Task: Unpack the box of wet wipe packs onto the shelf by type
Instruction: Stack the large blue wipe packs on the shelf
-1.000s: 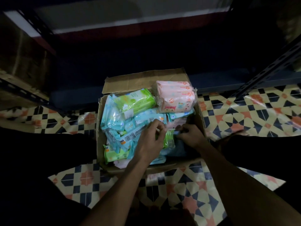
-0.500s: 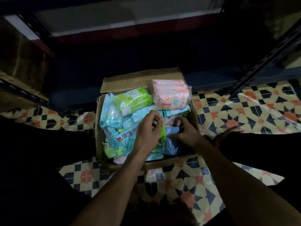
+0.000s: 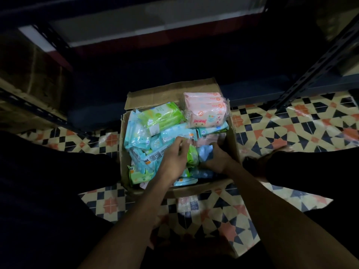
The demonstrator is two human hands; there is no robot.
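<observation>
Both hands deep in the open box, working at the packs near its right side.

Head view: since a second ago the right hand (image 3: 215, 159) has curled its fingers round a pale blue pack (image 3: 205, 152), lifting its end; the left hand (image 3: 174, 159) stays over a small green pack (image 3: 192, 157), fingers bent, though whether it grips cannot be told. The cardboard box (image 3: 232, 136) sits on the patterned floor (image 3: 291, 129) before the dark shelf (image 3: 320, 87), crammed with teal, green and pink packs; the pink bundle (image 3: 206, 109) lies long axis left-right at the far right corner.
</observation>
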